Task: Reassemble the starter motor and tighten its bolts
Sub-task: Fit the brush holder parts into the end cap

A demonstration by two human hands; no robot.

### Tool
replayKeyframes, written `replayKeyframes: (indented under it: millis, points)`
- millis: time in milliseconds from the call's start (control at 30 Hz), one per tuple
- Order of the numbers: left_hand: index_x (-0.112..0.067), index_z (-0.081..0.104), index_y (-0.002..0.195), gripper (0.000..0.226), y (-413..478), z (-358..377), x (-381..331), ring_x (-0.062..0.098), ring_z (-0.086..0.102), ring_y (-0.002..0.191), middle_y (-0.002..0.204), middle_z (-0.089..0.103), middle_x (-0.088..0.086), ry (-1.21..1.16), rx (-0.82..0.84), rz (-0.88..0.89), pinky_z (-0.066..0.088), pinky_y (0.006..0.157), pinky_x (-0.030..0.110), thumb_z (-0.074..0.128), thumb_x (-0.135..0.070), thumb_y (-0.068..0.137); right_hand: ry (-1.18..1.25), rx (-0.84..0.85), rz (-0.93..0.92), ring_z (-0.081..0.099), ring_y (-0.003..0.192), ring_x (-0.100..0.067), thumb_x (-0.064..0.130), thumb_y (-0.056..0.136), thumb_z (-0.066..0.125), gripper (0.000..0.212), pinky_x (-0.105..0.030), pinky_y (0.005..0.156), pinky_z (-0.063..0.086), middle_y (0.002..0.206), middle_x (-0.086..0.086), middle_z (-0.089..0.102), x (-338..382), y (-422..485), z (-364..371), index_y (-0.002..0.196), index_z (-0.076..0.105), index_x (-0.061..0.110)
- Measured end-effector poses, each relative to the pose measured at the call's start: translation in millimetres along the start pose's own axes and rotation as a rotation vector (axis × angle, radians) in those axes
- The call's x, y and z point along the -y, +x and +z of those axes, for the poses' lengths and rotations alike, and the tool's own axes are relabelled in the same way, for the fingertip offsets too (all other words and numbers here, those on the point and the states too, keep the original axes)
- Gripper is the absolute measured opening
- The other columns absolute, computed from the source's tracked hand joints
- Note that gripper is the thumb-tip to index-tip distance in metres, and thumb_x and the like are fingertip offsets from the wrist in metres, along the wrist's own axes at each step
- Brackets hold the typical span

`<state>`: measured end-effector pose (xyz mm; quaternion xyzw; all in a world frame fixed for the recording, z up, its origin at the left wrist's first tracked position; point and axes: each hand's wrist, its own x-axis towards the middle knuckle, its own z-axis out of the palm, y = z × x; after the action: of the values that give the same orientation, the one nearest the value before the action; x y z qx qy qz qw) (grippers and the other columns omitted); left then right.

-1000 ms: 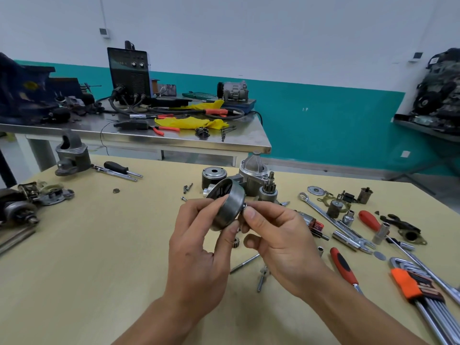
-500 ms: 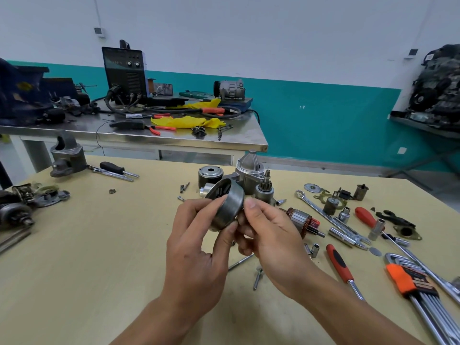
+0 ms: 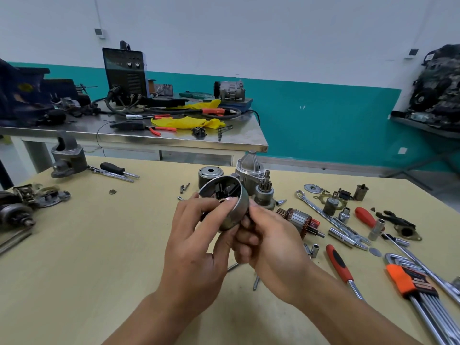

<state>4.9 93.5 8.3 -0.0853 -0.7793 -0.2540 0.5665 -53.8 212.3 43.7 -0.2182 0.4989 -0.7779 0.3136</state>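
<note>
Both hands are raised above the pale yellow wooden table (image 3: 94, 257) and grasp one part between them. The left hand (image 3: 196, 247) grips the round grey metal cup-shaped end housing (image 3: 236, 207) at its near rim, with the thumb beneath and the forefinger laid across the open mouth. The right hand (image 3: 271, 242) pinches the same housing from its closed back side, fingers curled. The housing is tilted, with its mouth facing up and to the left. Black fittings are visible inside it, and it is clear of the table.

Just beyond the hands, the grey cast nose casing with toothed pinion (image 3: 251, 170) stands on the table. A short grey metal cylinder (image 3: 210, 174) stands to its left. The copper-wound armature (image 3: 298, 220) lies immediately right of the right hand.

Further right lie:
- a long silver combination spanner (image 3: 321, 210)
- a red-and-black-handled screwdriver (image 3: 338, 265)
- a set of hex keys in an orange holder (image 3: 408, 282)

Two small screws (image 3: 184, 188) lie beyond the left hand.
</note>
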Motion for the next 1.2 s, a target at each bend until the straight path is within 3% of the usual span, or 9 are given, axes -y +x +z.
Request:
replayKeyframes:
  millis: [167, 333, 433, 533, 700, 833, 1000, 1133, 1200]
  points:
    - [-0.019, 0.058, 0.126, 0.036, -0.3, -0.4, 1.7, 0.019, 0.055, 0.097, 0.111, 0.046, -0.014, 0.0, 0.0, -0.019, 0.033, 0.11, 0.029, 0.06, -0.015, 0.09, 0.023, -0.052, 0.074, 0.037, 0.047, -0.014, 0.057, 0.089, 0.043, 0.048, -0.025, 0.048, 0.027, 0.055, 0.0, 0.035, -1.7, -2.2, -4.0, 0.063, 0.054, 0.019]
    - [-0.018, 0.059, 0.124, 0.037, 0.2, -0.2, 1.5, 0.023, 0.057, 0.097, 0.11, 0.051, -0.007, -0.003, 0.003, -0.035, 0.033, 0.11, 0.028, 0.061, -0.013, 0.088, -0.069, -0.014, -0.113, 0.046, 0.059, -0.013, 0.032, 0.087, 0.061, 0.021, -0.026, 0.051, 0.031, 0.074, -0.008, 0.047, -5.1, -4.0, -1.9, 0.096, 0.065, 0.013]
    - [-0.019, 0.058, 0.126, 0.036, 1.2, -1.0, 1.4, 0.017, 0.055, 0.099, 0.111, 0.048, -0.014, -0.016, 0.002, -0.029, 0.036, 0.109, 0.032, 0.061, -0.015, 0.089, -0.028, 0.007, -0.113, 0.041, 0.053, -0.013, 0.032, 0.089, 0.061, 0.016, -0.026, 0.052, 0.029, 0.062, 0.0, 0.039, -4.0, -2.8, -0.1, 0.081, 0.068, 0.02]
    - [-0.021, 0.058, 0.127, 0.037, 1.6, -1.1, 0.8, 0.016, 0.054, 0.1, 0.111, 0.047, -0.016, -0.015, 0.022, -0.005, 0.034, 0.111, 0.031, 0.061, -0.016, 0.09, 0.027, 0.003, -0.026, 0.036, 0.046, -0.013, 0.042, 0.083, 0.054, 0.029, -0.024, 0.048, 0.028, 0.054, 0.002, 0.033, 0.0, -1.8, -2.3, 0.065, 0.057, 0.019]
    - [-0.021, 0.057, 0.129, 0.04, 1.9, -1.2, 2.4, 0.014, 0.052, 0.102, 0.111, 0.045, -0.017, -0.015, 0.035, 0.024, 0.036, 0.11, 0.034, 0.061, -0.015, 0.09, -0.035, 0.017, -0.034, 0.037, 0.051, -0.015, 0.046, 0.086, 0.055, 0.035, -0.028, 0.052, 0.026, 0.059, -0.001, 0.034, -0.3, -2.8, -5.9, 0.086, 0.055, 0.011]
    - [-0.021, 0.057, 0.129, 0.039, 3.4, -2.3, 4.3, 0.01, 0.05, 0.104, 0.111, 0.047, -0.014, -0.006, 0.014, 0.035, 0.035, 0.111, 0.035, 0.062, -0.015, 0.09, -0.035, 0.027, -0.091, 0.035, 0.049, -0.014, 0.032, 0.089, 0.056, 0.02, -0.026, 0.05, 0.025, 0.057, 0.001, 0.031, 0.0, -4.4, -2.2, 0.079, 0.057, 0.014]
    - [-0.02, 0.057, 0.129, 0.04, 2.6, -1.4, 1.8, 0.014, 0.051, 0.102, 0.111, 0.049, -0.011, -0.012, 0.018, 0.05, 0.034, 0.11, 0.033, 0.062, -0.014, 0.09, -0.015, -0.007, -0.009, 0.024, 0.044, -0.012, 0.044, 0.101, 0.039, 0.046, -0.025, 0.047, 0.02, 0.051, 0.003, 0.023, 2.0, -2.5, -1.4, 0.062, 0.042, 0.019]
    - [-0.019, 0.059, 0.127, 0.037, -0.1, -0.2, 0.6, 0.019, 0.055, 0.098, 0.11, 0.051, -0.009, -0.024, 0.021, -0.02, 0.036, 0.109, 0.032, 0.061, -0.016, 0.09, -0.138, -0.078, -0.038, 0.036, 0.048, -0.015, 0.044, 0.103, 0.037, 0.042, -0.026, 0.049, 0.027, 0.056, -0.001, 0.037, -4.4, -1.4, -4.1, 0.084, 0.056, 0.011]
    - [-0.019, 0.059, 0.126, 0.036, -0.6, 0.2, 0.2, 0.02, 0.056, 0.097, 0.11, 0.051, -0.011, -0.034, 0.027, -0.046, 0.039, 0.108, 0.033, 0.061, -0.016, 0.09, -0.157, -0.073, -0.101, 0.036, 0.051, -0.015, 0.033, 0.105, 0.037, 0.039, -0.027, 0.05, 0.026, 0.058, 0.001, 0.038, -6.0, -2.0, -2.6, 0.078, 0.059, 0.017]
